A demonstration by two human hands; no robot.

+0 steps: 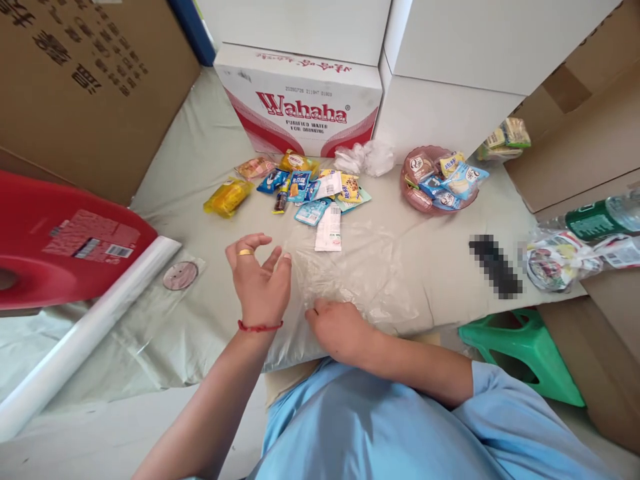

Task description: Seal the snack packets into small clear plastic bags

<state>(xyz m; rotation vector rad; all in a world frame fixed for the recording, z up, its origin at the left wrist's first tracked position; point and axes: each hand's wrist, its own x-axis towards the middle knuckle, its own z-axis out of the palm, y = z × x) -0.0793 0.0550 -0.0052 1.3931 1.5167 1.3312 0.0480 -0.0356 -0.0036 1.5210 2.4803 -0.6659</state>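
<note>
A clear plastic bag point(380, 280) lies flat on the cloth-covered surface. My right hand point(345, 330) is closed at the bag's near left edge, its fingers curled around the plastic; the fingertips are partly hidden. My left hand point(263, 283), with a gold ring and a red string bracelet, hovers just left of the bag. Its fingers are bent but apart, with nothing between them. Beyond both hands is a loose pile of small snack packets point(299, 187), and a white packet point(329, 229) reaches towards the bag. A yellow packet point(228, 197) lies left of the pile.
A pink bowl point(409, 197) of wrapped snacks stands back right, beside crumpled clear plastic point(365, 159). Behind is a Wahaha carton point(305, 107). A white roll point(90, 333) and red plastic object point(75, 240) lie left. A bottle point(600, 217) and green stool point(525, 353) are right.
</note>
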